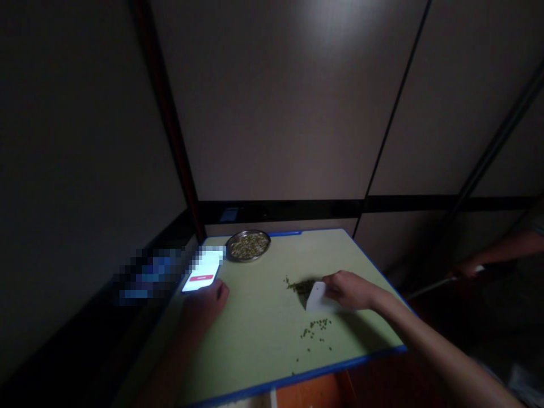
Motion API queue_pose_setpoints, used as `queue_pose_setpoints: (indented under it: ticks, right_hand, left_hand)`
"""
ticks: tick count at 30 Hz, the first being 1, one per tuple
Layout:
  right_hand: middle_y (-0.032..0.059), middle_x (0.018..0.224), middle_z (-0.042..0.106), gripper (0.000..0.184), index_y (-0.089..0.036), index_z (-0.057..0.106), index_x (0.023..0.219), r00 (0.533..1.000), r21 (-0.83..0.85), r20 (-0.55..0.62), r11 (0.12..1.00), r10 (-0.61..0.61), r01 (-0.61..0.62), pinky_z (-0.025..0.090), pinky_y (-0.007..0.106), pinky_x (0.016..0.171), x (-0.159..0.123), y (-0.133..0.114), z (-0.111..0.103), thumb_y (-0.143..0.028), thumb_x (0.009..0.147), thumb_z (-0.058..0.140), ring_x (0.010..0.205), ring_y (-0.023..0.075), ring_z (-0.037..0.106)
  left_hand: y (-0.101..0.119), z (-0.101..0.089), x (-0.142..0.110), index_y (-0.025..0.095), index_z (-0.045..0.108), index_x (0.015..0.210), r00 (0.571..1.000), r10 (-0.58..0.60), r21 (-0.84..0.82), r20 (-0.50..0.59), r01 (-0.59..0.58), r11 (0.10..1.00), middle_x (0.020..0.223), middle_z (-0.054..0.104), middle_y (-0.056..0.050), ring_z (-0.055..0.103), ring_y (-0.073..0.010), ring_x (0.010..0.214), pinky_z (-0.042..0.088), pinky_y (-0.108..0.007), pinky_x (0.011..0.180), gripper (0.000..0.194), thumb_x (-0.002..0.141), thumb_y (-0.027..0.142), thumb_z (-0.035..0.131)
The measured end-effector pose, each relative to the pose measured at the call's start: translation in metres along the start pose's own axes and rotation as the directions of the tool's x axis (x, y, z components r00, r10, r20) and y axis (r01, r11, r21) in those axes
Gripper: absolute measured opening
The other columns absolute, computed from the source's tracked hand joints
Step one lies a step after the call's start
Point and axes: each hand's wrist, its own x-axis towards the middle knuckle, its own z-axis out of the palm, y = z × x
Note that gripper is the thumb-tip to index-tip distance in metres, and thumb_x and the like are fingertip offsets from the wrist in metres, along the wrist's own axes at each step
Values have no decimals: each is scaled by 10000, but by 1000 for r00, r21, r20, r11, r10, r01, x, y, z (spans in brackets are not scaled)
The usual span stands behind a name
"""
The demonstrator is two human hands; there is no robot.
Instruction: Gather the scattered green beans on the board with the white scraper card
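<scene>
My right hand (351, 290) grips a white flat scraper (317, 296) with a small hole in it, held at the right half of the table. Its edge is against a shadowed heap of small green beans (297, 285). More loose beans (314, 328) lie scattered nearer the front edge. My left hand (212, 297) rests closed at the lower corner of a lit phone (202, 277), overlapping it. Whether these fingers hold the phone or just lie against it is unclear. At the back left stands a round metal tray (228, 249) of green and pale beans.
The pale green table (255, 317) has a blue rim and stands against cabinet panels (276, 113). At the right, another person's hand (467, 267) holds a thin pale stick-like thing. An orange surface (314, 394) shows below the front edge. The room is dim.
</scene>
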Motion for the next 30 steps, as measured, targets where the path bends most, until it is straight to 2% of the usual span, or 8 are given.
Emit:
queue_pose_setpoints:
  ticks: [11, 18, 24, 30]
  right_hand:
    - [80, 834, 685, 213, -152, 644, 934, 995, 36, 102, 999, 14, -18, 310, 241, 579, 12, -20, 2, -282, 801, 540, 695, 157, 573]
    - [62, 816, 675, 221, -156, 645, 936, 990, 81, 129, 996, -51, 40, 307, 235, 561, 17, -32, 5, -295, 800, 541, 669, 142, 541]
    - [43, 800, 664, 184, -150, 650, 900, 974, 223, 177, 969, -145, 104, 341, 222, 563, 19, -39, 10, -272, 797, 558, 671, 130, 545]
    - [23, 765, 646, 147, -141, 649, 876, 961, 341, 200, 933, -190, 114, 365, 216, 569, 22, -44, 16, -238, 782, 592, 661, 122, 550]
  left_hand:
    - [-1, 1, 0, 218, 607, 802, 1000, 0, 28, 6, 0, 1000, 712, 671, -36, 591, -157, 620, 269, -238, 525, 327, 886, 388, 341]
    - [-2, 2, 0, 212, 619, 811, 1000, 4, 17, 10, -4, 1000, 715, 671, -38, 589, -155, 614, 271, -238, 524, 334, 886, 388, 346]
    - [-2, 4, 0, 215, 628, 831, 1000, 19, 27, -13, -19, 999, 708, 670, -41, 584, -159, 605, 256, -245, 518, 351, 895, 383, 327]
    - [-2, 4, 0, 223, 632, 848, 1000, 8, 24, -6, -8, 1000, 720, 676, -42, 582, -160, 608, 252, -244, 522, 353, 895, 391, 325]
